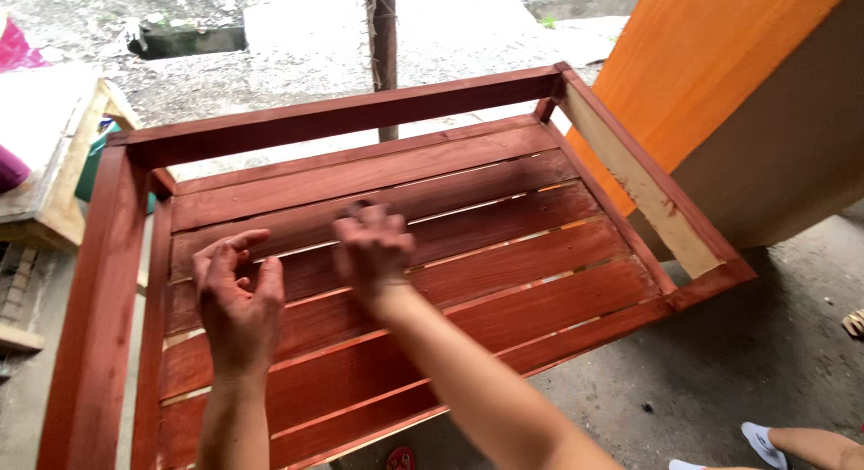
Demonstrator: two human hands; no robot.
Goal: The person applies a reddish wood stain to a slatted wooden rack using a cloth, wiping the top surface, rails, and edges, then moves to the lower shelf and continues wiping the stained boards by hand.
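A red-brown stained wooden frame with several slats (504, 254) lies tilted in front of me. My left hand (236, 299) hovers over the slats at the left, fingers curled and apart, holding nothing that I can see. My right hand (373, 249) presses down on a slat near the middle. A small dark thing shows at its fingertips; I cannot tell whether it is gripped. The frame's right rail (634, 177) has a bare, unstained inner face.
An orange board (702, 65) leans at the right beside a brown panel (783, 155). A pale wooden bench (54, 164) stands at the left. A post (384, 38) rises behind the frame. Another person's foot in a white sandal (765, 443) rests on the concrete floor at bottom right.
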